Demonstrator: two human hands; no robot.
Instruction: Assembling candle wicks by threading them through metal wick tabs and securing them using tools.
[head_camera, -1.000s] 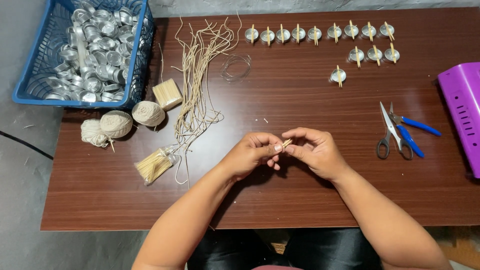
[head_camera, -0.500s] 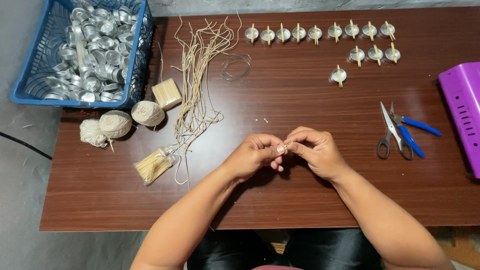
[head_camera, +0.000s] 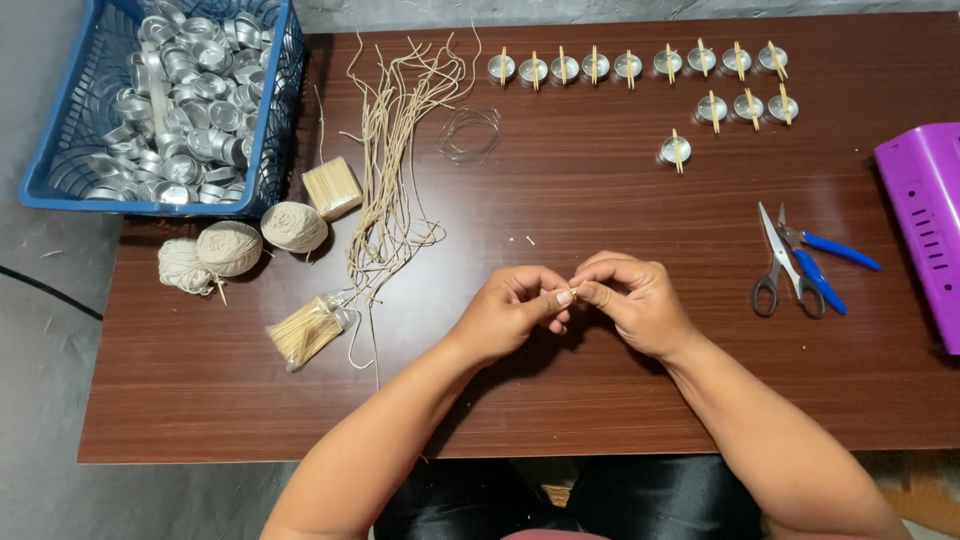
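- Brown table (head_camera: 560, 400); basket of cups (head_camera: 60, 190) far left, wicks (head_camera: 395, 170) behind.
- My L hand (head_camera: 515, 315) & R hand (head_camera: 635, 305), fingertips closed, pinch a small stick piece (head_camera: 572, 292) at table centre.
- Best kept low, grip firm near the tip.

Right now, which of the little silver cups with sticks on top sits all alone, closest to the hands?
The little silver cup lowest on the table. It sits by itself below the long row and the row of three, so it is nearest the hands.
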